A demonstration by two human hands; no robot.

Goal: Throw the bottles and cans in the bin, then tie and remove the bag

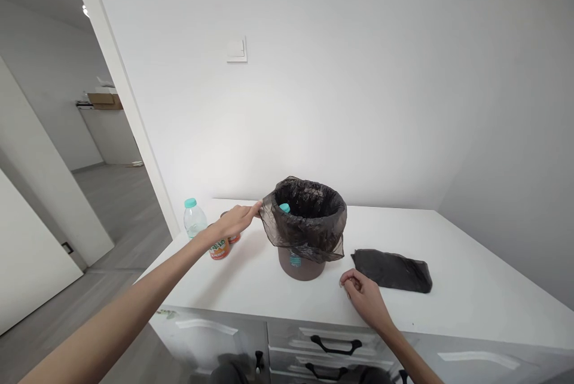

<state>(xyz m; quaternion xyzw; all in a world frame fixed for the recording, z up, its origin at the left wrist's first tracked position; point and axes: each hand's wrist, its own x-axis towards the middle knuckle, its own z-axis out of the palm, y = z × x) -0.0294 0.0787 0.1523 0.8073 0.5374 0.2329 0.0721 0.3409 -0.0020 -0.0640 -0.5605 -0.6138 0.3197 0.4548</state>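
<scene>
While the left hand (237, 221) touches the flared edge of the black bag (309, 231), its thumb is hidden: pinched or not, can't tell! That bag lines the bin (302, 269), mid-bench (251, 288). Near right, the right hand (365, 297) curls loosely, fingertip closure unclear; best brace the bin, smoothing folds down evenly.

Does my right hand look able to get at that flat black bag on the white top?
Probably yes: your right hand is close beside the flat black bag, and nothing appears to lie on it or block the way.
</scene>
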